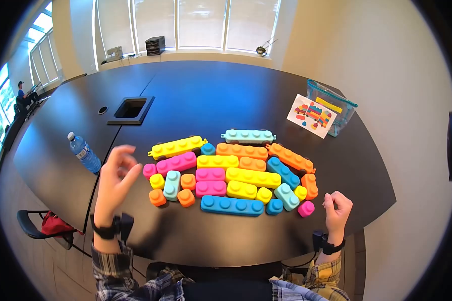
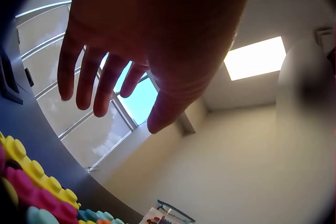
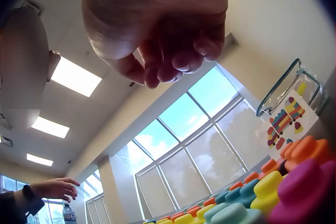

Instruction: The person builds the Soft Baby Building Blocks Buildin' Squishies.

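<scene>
My left hand is raised at the left of a group of toy building blocks, holding nothing; in the left wrist view its fingers are spread and lightly bent. To the right of the blocks is my right hand, fingers curled in toward the palm and nothing in them. Nearest to it lies a small pink block. Closest to the left hand are a pink block and a long yellow wheeled block. A light blue wheeled block and an orange wheeled one lie along the far side.
A clear zip bag stands at the back right with a picture card leaning on it. At left are a water bottle and a square table opening. A red item hangs on a chair.
</scene>
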`<state>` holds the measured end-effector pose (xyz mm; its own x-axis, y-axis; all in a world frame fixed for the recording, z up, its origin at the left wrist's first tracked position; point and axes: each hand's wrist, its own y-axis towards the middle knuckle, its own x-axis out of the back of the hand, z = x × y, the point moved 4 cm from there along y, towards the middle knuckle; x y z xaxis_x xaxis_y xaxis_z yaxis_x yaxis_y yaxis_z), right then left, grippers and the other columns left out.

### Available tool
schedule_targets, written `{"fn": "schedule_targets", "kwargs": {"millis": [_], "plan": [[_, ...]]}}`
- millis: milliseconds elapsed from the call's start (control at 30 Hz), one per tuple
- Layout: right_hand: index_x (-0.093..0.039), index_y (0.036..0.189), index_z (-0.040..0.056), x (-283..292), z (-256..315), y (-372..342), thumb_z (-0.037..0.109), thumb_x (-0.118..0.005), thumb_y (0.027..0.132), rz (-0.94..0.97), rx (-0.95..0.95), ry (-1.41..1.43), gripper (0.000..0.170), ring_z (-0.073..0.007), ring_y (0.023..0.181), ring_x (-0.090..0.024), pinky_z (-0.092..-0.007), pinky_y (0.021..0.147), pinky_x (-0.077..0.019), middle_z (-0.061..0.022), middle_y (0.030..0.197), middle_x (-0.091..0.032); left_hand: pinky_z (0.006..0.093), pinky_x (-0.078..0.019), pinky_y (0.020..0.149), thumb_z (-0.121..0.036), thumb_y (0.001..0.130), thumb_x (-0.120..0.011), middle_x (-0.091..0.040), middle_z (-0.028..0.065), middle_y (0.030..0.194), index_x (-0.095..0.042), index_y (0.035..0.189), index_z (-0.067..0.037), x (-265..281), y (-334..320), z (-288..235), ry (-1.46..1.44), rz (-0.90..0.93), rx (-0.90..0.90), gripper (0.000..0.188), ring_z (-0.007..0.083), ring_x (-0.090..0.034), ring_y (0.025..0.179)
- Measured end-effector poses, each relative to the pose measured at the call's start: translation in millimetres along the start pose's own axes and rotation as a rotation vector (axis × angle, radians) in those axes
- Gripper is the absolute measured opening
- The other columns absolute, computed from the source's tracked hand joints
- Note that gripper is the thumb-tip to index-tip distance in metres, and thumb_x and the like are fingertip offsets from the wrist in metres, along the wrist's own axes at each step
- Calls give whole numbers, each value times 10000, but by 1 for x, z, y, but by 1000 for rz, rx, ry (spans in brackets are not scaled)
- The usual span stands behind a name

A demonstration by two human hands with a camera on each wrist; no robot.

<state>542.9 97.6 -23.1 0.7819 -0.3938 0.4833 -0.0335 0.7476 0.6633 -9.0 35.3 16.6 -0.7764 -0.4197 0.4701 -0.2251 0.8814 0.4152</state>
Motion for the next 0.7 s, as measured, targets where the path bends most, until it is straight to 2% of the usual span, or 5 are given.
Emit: {"fn": "schedule_targets", "kwargs": {"millis": [100,167,267,467,700], "plan": [[-571,705,-7,-9,9,8,76,-701,964,51,26,-9,302,-133,571,-528,-294,553,-372,-50,634,-573,336,-557,884,-160,922,-794,-681,95,1114,-573,1389,-32,-18,56,19,180,122,-26,533,205,-662,1071],[-577,707,-12,-18,15,11,74,-704,959,63,34,3,295,-139,567,-527,-299,551,-371,-56,632,-572,446,-537,1010,-241,877,-829,-668,177,1271,-592,1401,-45,-43,88,63,441,275,-339,608,349,-645,1177],[-591,703,-7,-27,23,12,53,-750,912,54,65,55,269,-179,524,-468,-322,518,-334,-71,615,-510,481,-504,1084,-291,844,-848,-626,213,1373,-597,1424,-54,-70,115,111,636,482,-130,675,402,-604,1265],[-632,710,-6,-30,24,7,47,-761,890,117,43,69,228,-205,527,-492,-335,517,-348,-86,614,-537,448,-531,1061,-387,783,-890,-693,199,1258,-704,1301,-42,-89,143,153,707,690,37,650,385,-641,1246],[-623,705,-5,-33,30,7,43,-774,886,101,27,101,240,-206,523,-481,-338,515,-343,-81,606,-525,463,-572,975,-412,737,-908,-719,197,1152,-732,1212,-42,-103,146,153,729,716,152,628,378,-697,1123]]}}
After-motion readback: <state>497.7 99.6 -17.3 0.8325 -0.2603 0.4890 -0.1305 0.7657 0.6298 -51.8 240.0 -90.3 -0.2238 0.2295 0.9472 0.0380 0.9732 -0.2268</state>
